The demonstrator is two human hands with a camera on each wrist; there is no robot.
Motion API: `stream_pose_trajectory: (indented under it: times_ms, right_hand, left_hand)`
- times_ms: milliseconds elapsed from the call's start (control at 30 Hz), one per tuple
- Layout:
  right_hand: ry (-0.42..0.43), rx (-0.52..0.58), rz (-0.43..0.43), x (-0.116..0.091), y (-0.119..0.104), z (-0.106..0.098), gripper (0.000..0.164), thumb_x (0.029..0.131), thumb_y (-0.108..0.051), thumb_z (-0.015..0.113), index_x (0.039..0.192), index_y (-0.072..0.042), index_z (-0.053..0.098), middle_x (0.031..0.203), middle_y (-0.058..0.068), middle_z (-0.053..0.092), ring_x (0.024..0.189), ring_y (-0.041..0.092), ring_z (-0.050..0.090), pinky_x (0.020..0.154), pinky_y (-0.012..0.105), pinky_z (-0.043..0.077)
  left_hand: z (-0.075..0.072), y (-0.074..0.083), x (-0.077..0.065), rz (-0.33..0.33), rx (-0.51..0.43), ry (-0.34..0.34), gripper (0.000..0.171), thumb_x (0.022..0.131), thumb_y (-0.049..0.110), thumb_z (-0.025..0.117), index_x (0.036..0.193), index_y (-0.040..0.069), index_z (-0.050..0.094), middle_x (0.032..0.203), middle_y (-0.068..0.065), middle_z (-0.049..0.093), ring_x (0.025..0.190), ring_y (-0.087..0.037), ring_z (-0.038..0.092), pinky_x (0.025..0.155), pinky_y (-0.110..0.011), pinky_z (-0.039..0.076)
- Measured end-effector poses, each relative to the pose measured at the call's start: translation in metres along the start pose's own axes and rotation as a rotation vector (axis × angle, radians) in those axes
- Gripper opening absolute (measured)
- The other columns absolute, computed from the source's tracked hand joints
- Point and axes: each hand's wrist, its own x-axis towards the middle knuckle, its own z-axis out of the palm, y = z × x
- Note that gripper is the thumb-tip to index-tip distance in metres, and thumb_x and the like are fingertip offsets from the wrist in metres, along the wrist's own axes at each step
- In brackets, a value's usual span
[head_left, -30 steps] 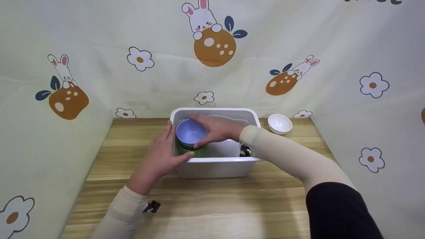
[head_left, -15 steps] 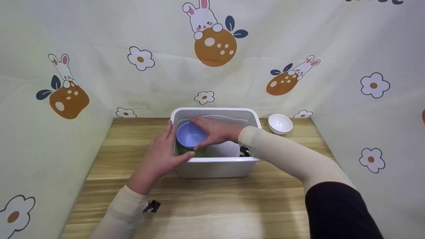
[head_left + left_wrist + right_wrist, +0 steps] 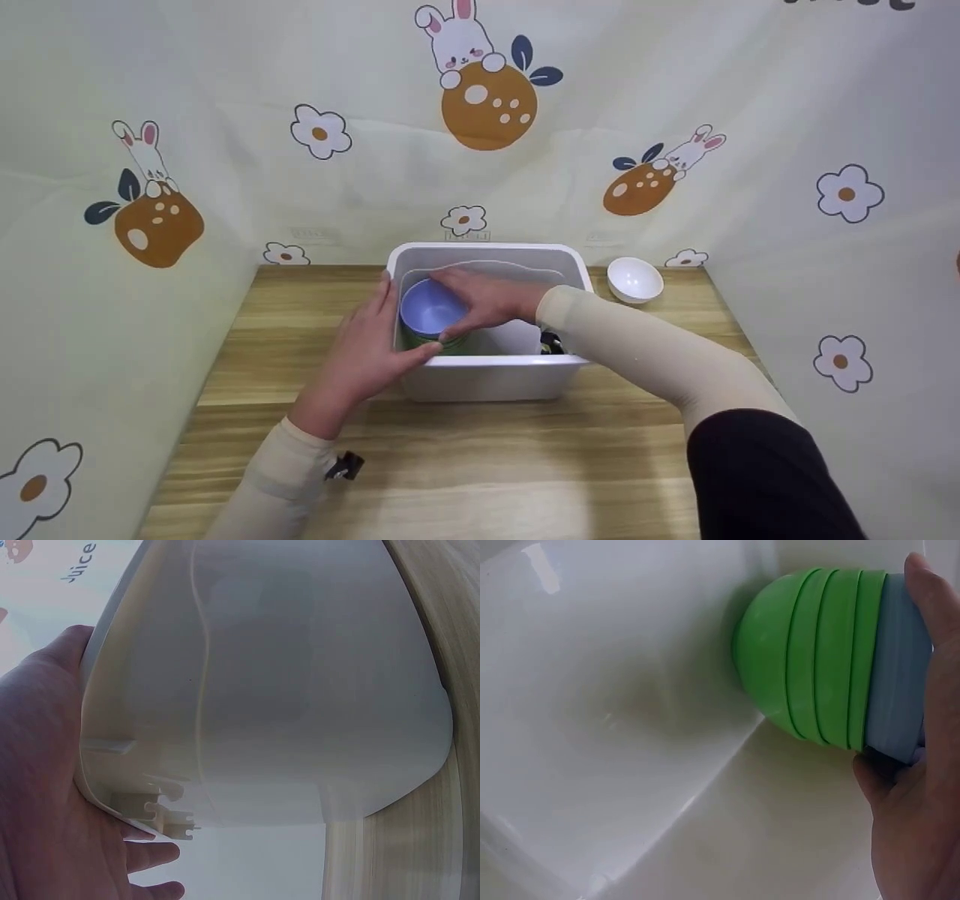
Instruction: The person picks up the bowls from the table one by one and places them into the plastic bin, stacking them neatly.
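A light blue bowl (image 3: 433,307) is nested on top of a stack of several green bowls (image 3: 810,660) at the left end of a white plastic bin (image 3: 495,362). My right hand (image 3: 491,300) reaches into the bin and holds the blue bowl near its rim, thumb on the near side and fingers on the far side. My left hand (image 3: 364,352) rests on the bin's front left corner, its thumb along the front rim and its straight fingers along the left side. In the left wrist view that hand (image 3: 45,757) lies against the rim.
A white bowl (image 3: 635,280) stands on the wooden table (image 3: 480,465) to the right of the bin. Behind and at both sides hangs a cloth (image 3: 360,195) printed with rabbits, oranges and flowers.
The blue bowl, held by my right hand, has gone slightly lower in the bin, and less of the green stack shows below it. My left hand has stayed at the corner.
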Motion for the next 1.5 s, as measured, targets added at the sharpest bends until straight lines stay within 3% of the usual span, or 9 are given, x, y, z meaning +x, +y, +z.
stream_pose_trajectory:
  times_ms: [533,900,1233,1400,1500]
  right_hand:
    - [0.009,0.056,-0.033,0.003,0.002,0.002,0.127,0.081,-0.052,0.099,0.174,-0.004,0.026,0.169,0.017,0.042,0.153,0.028,0.042,0.129,0.038,0.033]
    - [-0.017,0.065,-0.032,0.001,0.0,-0.002,0.132,0.077,-0.047,0.103,0.175,-0.006,0.024,0.169,0.018,0.041,0.153,0.03,0.043,0.128,0.04,0.035]
    - [-0.013,0.045,0.029,-0.025,-0.008,-0.039,0.127,0.085,-0.055,0.095,0.173,-0.001,0.023,0.164,0.022,0.047,0.15,0.035,0.05,0.127,0.044,0.04]
    - [-0.014,0.07,0.068,-0.049,-0.013,-0.062,0.112,0.09,-0.059,0.088,0.171,-0.006,0.032,0.163,0.021,0.049,0.148,0.034,0.053,0.123,0.049,0.045]
    - [0.044,0.099,0.074,-0.068,-0.014,-0.072,0.101,0.094,-0.059,0.085,0.168,-0.009,0.04,0.161,0.018,0.051,0.146,0.032,0.054,0.121,0.049,0.047]
  left_hand:
    - [0.002,0.0,-0.001,0.003,-0.002,0.014,0.126,0.09,0.074,0.076,0.176,0.0,0.02,0.183,-0.023,0.015,0.157,-0.055,0.036,0.126,-0.073,0.028]
    - [0.002,-0.001,-0.001,-0.006,0.004,0.004,0.126,0.091,0.075,0.075,0.174,-0.002,0.022,0.183,-0.023,0.014,0.159,-0.054,0.032,0.127,-0.073,0.026]
    - [-0.001,-0.002,0.002,-0.014,0.001,-0.011,0.134,0.087,0.088,0.067,0.176,0.001,0.017,0.184,-0.019,0.011,0.158,-0.053,0.035,0.127,-0.072,0.028]
    - [0.0,-0.002,0.001,-0.023,-0.01,-0.016,0.135,0.086,0.09,0.067,0.177,0.003,0.017,0.184,-0.018,0.011,0.158,-0.053,0.035,0.127,-0.073,0.028]
    - [0.001,-0.002,0.001,-0.03,-0.013,-0.02,0.135,0.086,0.09,0.067,0.177,0.003,0.017,0.185,-0.018,0.011,0.159,-0.053,0.034,0.127,-0.072,0.027]
